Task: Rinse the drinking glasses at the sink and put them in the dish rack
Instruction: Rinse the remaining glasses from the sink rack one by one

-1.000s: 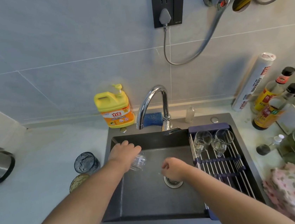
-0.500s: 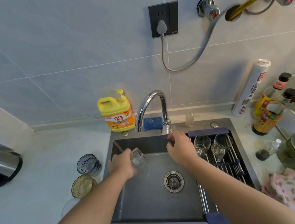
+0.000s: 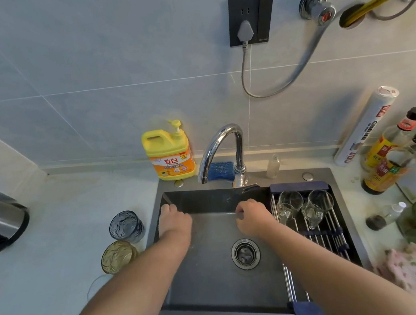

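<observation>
Left forearm [image 3: 136, 284] and right forearm [image 3: 325, 260] stretched forward, bare. left hand [image 3: 175, 222] knuckles up, fingers curled under; right hand [image 3: 254, 217] likewise curled.

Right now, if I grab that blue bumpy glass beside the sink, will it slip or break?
Probably breakable: the blue glass looks like real glass, so dropping it on the countertop could crack it. Its ridged sides should help your grip. It looks short and wide, so it likely won't tip easily.

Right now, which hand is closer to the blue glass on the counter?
Left. The left hand is at the sink's left wall, just right of the blue glass. The right hand is farther right, beside the dish rack.
</observation>
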